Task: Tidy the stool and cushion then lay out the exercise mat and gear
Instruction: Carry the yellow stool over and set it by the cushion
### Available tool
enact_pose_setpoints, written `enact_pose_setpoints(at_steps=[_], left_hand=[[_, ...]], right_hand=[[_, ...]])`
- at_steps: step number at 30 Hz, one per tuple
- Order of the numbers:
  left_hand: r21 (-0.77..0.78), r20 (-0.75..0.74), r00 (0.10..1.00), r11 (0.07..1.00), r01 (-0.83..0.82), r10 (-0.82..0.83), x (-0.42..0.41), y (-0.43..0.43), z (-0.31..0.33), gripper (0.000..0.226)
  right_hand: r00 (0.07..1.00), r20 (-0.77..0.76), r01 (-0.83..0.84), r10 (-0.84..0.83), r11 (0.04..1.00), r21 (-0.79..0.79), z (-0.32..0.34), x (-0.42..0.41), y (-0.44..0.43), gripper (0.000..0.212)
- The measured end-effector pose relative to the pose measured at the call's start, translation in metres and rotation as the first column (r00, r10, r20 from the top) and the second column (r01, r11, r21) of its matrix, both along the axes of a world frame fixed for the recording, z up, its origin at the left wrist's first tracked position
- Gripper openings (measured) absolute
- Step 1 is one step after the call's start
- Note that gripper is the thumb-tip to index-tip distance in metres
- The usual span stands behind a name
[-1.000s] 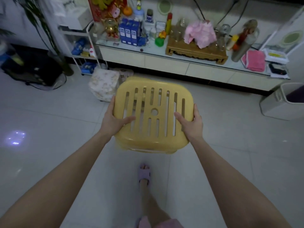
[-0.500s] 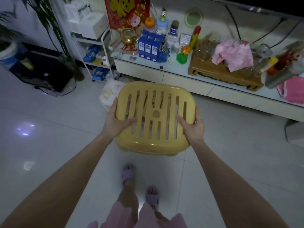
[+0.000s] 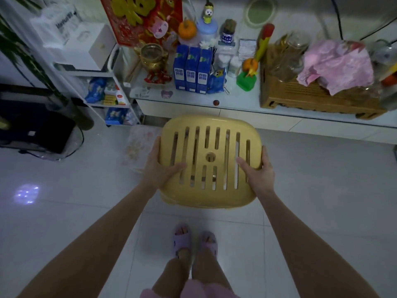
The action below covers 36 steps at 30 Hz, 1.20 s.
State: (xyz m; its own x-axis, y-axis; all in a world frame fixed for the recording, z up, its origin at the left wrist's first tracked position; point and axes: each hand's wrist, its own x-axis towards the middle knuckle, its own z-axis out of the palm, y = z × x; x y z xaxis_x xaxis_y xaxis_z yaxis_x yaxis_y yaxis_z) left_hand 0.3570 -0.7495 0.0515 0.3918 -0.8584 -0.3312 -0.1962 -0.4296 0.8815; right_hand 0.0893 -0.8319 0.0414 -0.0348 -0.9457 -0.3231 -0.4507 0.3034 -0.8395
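The yellow stool [image 3: 200,155] is being held out in front of the person, over the shiny white tiled floor [image 3: 64,211]. Both hands are gripping it: the left hand [image 3: 160,171] is holding the left edge and the right hand [image 3: 258,175] is holding the right edge, thumbs lying on the slotted top. A flowery cushion [image 3: 139,145] is lying on the floor just behind. Purple slippers [image 3: 194,239] are standing below. Farther back, a long white tabletop [image 3: 236,104] is carrying blue cartons [image 3: 192,70] and a wooden tray [image 3: 311,97].
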Motion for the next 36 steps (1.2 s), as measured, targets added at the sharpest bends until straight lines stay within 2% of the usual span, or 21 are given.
enact_pose_setpoints(at_steps=[5,14,17,21,22,28,36], left_hand=[[0.066,-0.026,1.000,0.998,-0.010,0.012,0.018,-0.051,-0.052,0.106],[0.097,-0.071,0.997,0.995,-0.015,0.022,0.031,-0.119,-0.156,0.108],[0.092,-0.108,0.994,0.996,-0.020,0.030,0.031,-0.136,-0.191,0.103],[0.119,-0.101,0.994,0.993,-0.019,0.031,0.036,-0.144,-0.226,0.100],[0.121,-0.107,0.994,0.993,-0.013,0.026,0.036,-0.151,-0.256,0.101],[0.181,-0.098,0.994,0.983,-0.020,0.038,0.039,-0.161,-0.314,0.109],[0.164,-0.134,0.991,0.986,0.014,0.008,0.037,-0.172,-0.384,0.112]], right_hand=[[1.000,-0.003,0.020,-0.020,1.000,0.020,-0.050,0.019,-0.050,0.095],[0.999,-0.051,-0.008,0.011,0.998,0.055,-0.149,0.033,-0.118,0.086],[0.997,-0.069,-0.013,0.018,0.997,0.070,-0.188,0.038,-0.135,0.089],[0.996,-0.088,-0.014,0.022,0.995,0.094,-0.222,0.042,-0.143,0.090],[0.995,-0.094,-0.017,0.025,0.996,0.091,-0.250,0.043,-0.148,0.090],[0.994,-0.106,-0.005,0.017,0.994,0.107,-0.303,0.043,-0.159,0.095],[0.993,-0.121,0.021,-0.010,0.995,0.096,-0.369,0.040,-0.164,0.092]])
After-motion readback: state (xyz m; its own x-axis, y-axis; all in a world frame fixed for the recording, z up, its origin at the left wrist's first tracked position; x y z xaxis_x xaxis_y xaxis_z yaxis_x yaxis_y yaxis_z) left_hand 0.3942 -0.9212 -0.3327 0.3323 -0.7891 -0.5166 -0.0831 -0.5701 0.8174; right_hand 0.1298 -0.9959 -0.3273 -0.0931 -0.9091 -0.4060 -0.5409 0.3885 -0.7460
